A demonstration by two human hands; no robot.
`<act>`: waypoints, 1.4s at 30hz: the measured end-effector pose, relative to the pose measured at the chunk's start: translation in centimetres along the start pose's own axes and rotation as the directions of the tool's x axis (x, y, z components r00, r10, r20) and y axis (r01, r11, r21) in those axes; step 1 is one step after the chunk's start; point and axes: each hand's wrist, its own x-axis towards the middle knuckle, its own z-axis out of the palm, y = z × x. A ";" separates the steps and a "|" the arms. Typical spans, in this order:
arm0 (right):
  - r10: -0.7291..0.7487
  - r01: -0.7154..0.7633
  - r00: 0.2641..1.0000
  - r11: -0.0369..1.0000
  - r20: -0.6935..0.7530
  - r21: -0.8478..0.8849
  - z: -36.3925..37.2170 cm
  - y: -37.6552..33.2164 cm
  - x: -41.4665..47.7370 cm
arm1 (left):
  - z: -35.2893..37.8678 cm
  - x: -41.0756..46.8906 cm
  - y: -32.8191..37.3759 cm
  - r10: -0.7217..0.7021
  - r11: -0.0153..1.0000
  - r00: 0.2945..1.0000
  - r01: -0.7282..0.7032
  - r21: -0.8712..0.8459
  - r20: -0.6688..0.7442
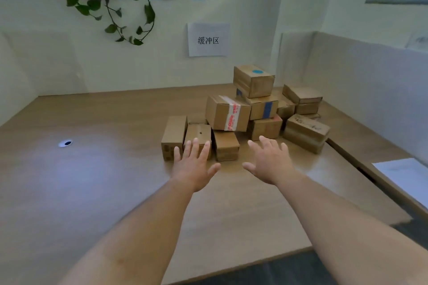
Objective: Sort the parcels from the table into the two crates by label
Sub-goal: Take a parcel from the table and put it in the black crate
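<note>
Looking down over the table (92,180), I see my left hand (193,164) and right hand (269,162) stretched out side by side, palms down. All fingers are straight and spread, and neither hand holds anything.

The parcels (261,120) lie in a loose heap toward the far right corner of the table, stacked two and three high. On top sits a blue-dot box (253,81). Below it, tilted, is a red-taped box (228,113).

Three small boxes form the near row of the heap. My left fingertips overlap the middle small box (199,133); I cannot tell whether they touch it. My right hand is just before the heap's near side.

A cable hole (66,143) sits near the table's left edge and a white sheet (405,176) at its right edge. A paper sign (208,39) hangs on the wall beyond the far edge.
</note>
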 end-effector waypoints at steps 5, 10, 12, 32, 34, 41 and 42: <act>0.060 -0.060 0.998 0.998 -0.001 0.001 0.3 2.2 5.5 | -0.6 6.9 0.3 0.045 0.999 0.999 -0.045 -0.001 -0.006; 0.106 -0.106 0.994 0.994 0.014 0.011 0.3 5.1 8.8 | -1.4 11.9 2.1 0.065 0.998 0.998 -0.065 0.023 -0.004; 0.120 -0.120 0.993 0.993 0.007 0.007 0.0 6.6 10.0 | -2.2 13.9 3.2 0.083 0.996 0.996 -0.083 0.019 -0.012; 0.074 -0.044 0.993 0.959 -0.096 0.279 -4.9 19.9 33.2 | -10.4 35.4 12.8 -0.121 0.976 0.982 0.090 -0.199 -0.148; 0.079 -0.032 0.991 0.928 -0.111 0.371 -5.3 19.9 35.5 | -10.7 37.6 13.3 -0.161 0.956 0.976 0.117 -0.267 -0.146; 0.058 -0.020 0.997 0.811 -0.047 0.584 -5.5 19.4 40.4 | -10.0 41.9 15.0 -0.261 0.832 0.965 0.222 -0.509 -0.007; 0.040 -0.021 0.999 0.793 -0.017 0.608 -5.3 19.2 40.7 | -9.7 42.3 15.0 -0.280 0.797 0.960 0.248 -0.550 0.027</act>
